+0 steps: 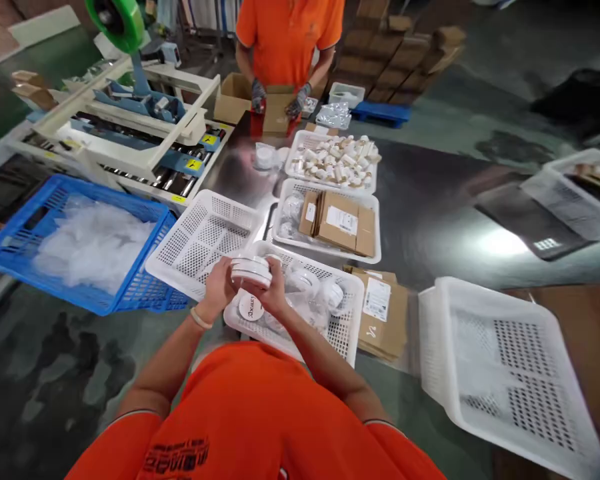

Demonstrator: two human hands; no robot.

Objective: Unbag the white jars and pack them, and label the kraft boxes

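Observation:
A white round jar with a banded side is held between my two hands, over the front edge of a white basket. My left hand grips its left side with the fingers wrapped round it. On its right side my right hand is closed as well. Just below lies a white jar with dark lettering in the basket. Jars in clear plastic bags fill much of the same basket, some hidden by my right forearm.
Left stand a white basket and a blue crate of thin plastic bags. Folded cartons lie right; beyond are baskets of cartons and small bottles. A co-worker handles a carton across the table. Nested white baskets stand far right.

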